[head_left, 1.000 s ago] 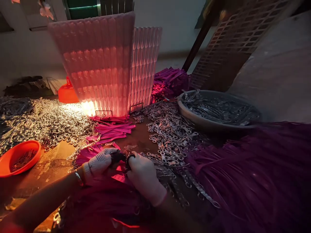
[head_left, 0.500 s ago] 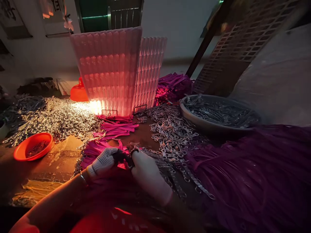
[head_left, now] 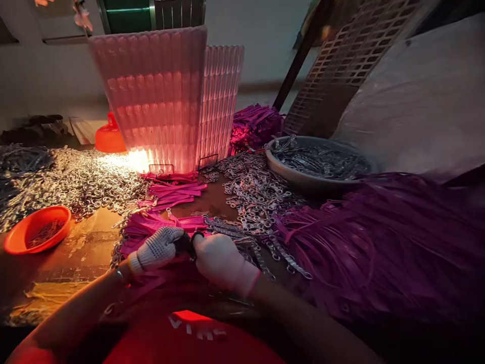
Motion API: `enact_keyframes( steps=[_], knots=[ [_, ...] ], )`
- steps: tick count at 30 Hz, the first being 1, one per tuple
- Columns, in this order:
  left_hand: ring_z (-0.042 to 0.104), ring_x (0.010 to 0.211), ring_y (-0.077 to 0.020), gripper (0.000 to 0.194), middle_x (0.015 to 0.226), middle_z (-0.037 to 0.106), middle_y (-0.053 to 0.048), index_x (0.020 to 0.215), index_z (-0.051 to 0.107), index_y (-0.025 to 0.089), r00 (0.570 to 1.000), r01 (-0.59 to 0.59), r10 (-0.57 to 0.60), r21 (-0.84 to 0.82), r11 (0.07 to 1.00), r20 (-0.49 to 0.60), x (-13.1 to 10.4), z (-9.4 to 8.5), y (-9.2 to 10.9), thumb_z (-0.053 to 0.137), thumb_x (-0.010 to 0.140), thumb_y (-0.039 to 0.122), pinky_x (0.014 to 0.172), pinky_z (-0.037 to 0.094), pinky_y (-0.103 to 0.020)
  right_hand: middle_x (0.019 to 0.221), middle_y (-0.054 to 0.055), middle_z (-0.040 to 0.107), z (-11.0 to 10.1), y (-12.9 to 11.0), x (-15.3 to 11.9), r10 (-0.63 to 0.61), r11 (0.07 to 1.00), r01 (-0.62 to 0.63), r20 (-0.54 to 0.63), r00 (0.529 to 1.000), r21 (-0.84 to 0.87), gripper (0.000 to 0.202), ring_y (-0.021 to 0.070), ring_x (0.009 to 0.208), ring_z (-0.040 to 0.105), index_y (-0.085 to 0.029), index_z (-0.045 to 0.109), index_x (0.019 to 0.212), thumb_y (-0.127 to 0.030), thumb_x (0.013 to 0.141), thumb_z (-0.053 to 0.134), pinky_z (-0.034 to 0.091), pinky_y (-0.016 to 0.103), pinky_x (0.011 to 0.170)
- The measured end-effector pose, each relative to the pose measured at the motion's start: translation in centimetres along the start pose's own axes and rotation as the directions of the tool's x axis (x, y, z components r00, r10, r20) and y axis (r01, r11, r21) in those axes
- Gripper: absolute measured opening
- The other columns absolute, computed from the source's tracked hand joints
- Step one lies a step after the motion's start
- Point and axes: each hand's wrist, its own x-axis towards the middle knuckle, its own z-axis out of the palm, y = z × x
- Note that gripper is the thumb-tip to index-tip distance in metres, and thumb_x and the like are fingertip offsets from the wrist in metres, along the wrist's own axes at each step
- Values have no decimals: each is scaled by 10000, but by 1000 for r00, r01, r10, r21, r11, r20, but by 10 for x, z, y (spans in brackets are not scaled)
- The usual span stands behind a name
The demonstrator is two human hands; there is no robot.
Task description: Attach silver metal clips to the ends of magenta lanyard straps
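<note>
Head camera showed us pinching a small dark clip (head_left: pixel 186 243) between both gloved hands, left hand (head_left: pixel 157 247) and right hand (head_left: pixel 220 260), fingers closed on it, over the pink straps (head_left: pixel 166 222). We judged the fitting step underway; next needed a firm, aligned press.

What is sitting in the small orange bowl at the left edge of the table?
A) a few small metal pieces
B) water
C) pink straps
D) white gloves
A: the orange bowl holds a thin scatter of small metal pieces, like the silvery heap of metal clips spread on the table behind it; the pink straps lie farther right, near the lit panel.
</note>
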Motion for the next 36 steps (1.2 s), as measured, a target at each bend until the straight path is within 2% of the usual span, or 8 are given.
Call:
enact_keyframes(
  steps=[3,9,12,15,21,27,33,36],
  knots=[
    [618,760,-157,227,871,724,-39,905,714,154,997,-73,67,129,989,46,5,-47,-2,502,832,193,703,454,-235,823,142,724,-5,8,8,41,999,-42,-19,999,-12,188,258,768,701,-137,623,959,-192,892,456,408,306,614],
    [675,945,-266,262,1020,763,-31,958,765,205,958,243,-181,290,926,-223,-1,-115,-33,574,793,276,862,514,-321,953,141,709,4,56,-1,222,972,-205,-162,961,117,218,253,900,653,-138,659,1026,-215,856,546,452,325,780],
    [655,918,-209,336,1083,742,-11,1074,729,204,883,351,-313,50,935,-350,-8,-96,-35,550,791,201,806,529,-285,1135,145,677,30,106,-27,442,879,-340,-302,845,335,341,249,1072,593,-154,648,1164,-179,835,561,427,331,912],
    [475,493,-87,404,825,694,-10,1205,660,205,847,385,-507,-473,792,-161,-5,-61,-20,547,818,224,422,366,-173,891,118,714,68,144,-49,713,675,-601,-167,681,427,271,227,838,623,-148,700,983,-124,795,506,433,302,763],
    [335,377,-34,344,660,587,-27,971,687,81,881,416,-297,-902,118,367,26,-13,-3,596,844,387,345,236,-166,772,83,710,119,154,-61,688,675,-576,-114,716,461,340,206,692,605,-152,695,866,-127,678,412,444,287,654],
    [366,365,-48,343,609,560,-13,1059,660,70,883,444,-235,-886,137,406,23,-7,-3,541,837,304,340,226,-171,886,124,718,79,141,-46,693,672,-326,-409,594,665,305,252,817,641,-169,703,939,-299,809,459,505,362,751],
    [456,485,-57,646,706,596,27,1349,512,159,951,308,-118,-875,374,284,21,3,12,603,712,102,434,335,-153,1043,50,739,4,46,5,197,680,139,-362,911,720,372,201,929,671,-252,698,1134,-143,813,544,530,318,825],
    [602,849,-120,515,928,653,-18,1144,628,146,992,123,-46,-885,449,115,25,6,8,649,647,12,783,504,-227,1038,28,747,-11,18,21,12,611,197,-258,966,767,436,189,947,673,-256,700,1161,-88,794,535,521,302,842]
  ],
)
